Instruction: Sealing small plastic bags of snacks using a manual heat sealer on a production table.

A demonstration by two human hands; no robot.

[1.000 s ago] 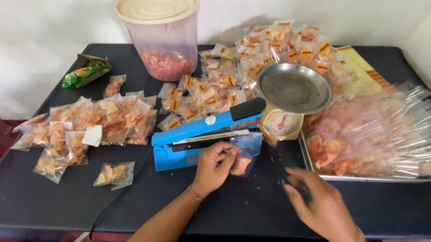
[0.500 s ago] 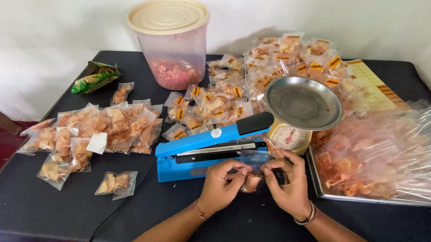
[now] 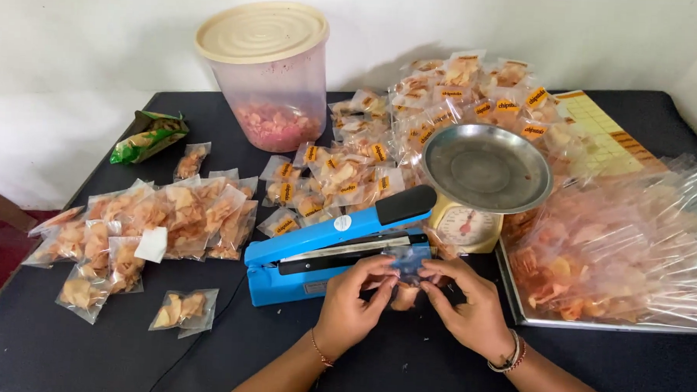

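Observation:
Both hands hold one small clear bag of orange snack chips (image 3: 407,277) at its open top, just in front of the blue heat sealer (image 3: 327,245). My left hand (image 3: 352,308) pinches the bag's left edge. On its right edge my right hand (image 3: 468,308) does the same. The sealer's arm with its black handle is raised. The bag's lower part shows between the two hands, against the black table (image 3: 88,357).
A kitchen scale with a metal pan (image 3: 485,166) stands behind the sealer. A tray (image 3: 529,318) heaped with filled open bags is on the right. Sealed bags (image 3: 154,228) lie on the left, labelled ones (image 3: 445,91) at the back, beside a lidded plastic tub (image 3: 268,77).
My right hand came in from the table's lower right to the bag and now grips it with the left hand. The camera view moved closer.

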